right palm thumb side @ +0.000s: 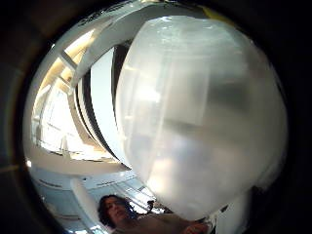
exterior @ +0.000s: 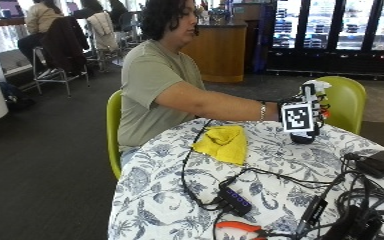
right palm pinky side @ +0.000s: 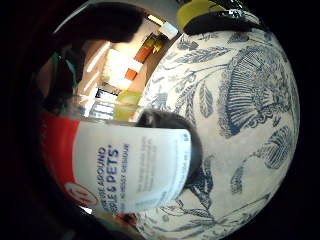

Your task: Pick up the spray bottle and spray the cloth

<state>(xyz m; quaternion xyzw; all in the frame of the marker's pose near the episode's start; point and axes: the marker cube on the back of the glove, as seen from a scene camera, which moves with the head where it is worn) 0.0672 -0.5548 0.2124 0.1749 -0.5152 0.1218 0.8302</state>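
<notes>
Translucent plastic spray bottle with a red-and-white label (exterior: 315, 107) stands upright on the blue-and-white floral tablecloth (exterior: 179, 200), far side of the round table, right against the black-gloved right hand (exterior: 302, 117). Base looks like it's on the cloth or barely off it; can't tell which.

Hand is wrapped around the bottle body. Both palm views agree: label fills the little-finger side (right palm pinky side: 130, 170), clear upper body fills the thumb side (right palm thumb side: 204, 112). So it's grasping the bottle, arm stretched out across the table.

Yellow folded cloth (exterior: 224, 142) lies flat nearer the person, well apart from the bottle, toward their torso. Black cable (exterior: 192, 160) runs just beside its edge.

Step in hand, my read: lift and carry to the cloth. Suggestions:
- lift straight up before swinging, so the base doesn't drag the tablecloth
- get a finger onto the trigger; grip looks low on the body
- aim the nozzle down at the yellow cloth, away from the black USB hub (exterior: 235, 200) and cables
</notes>
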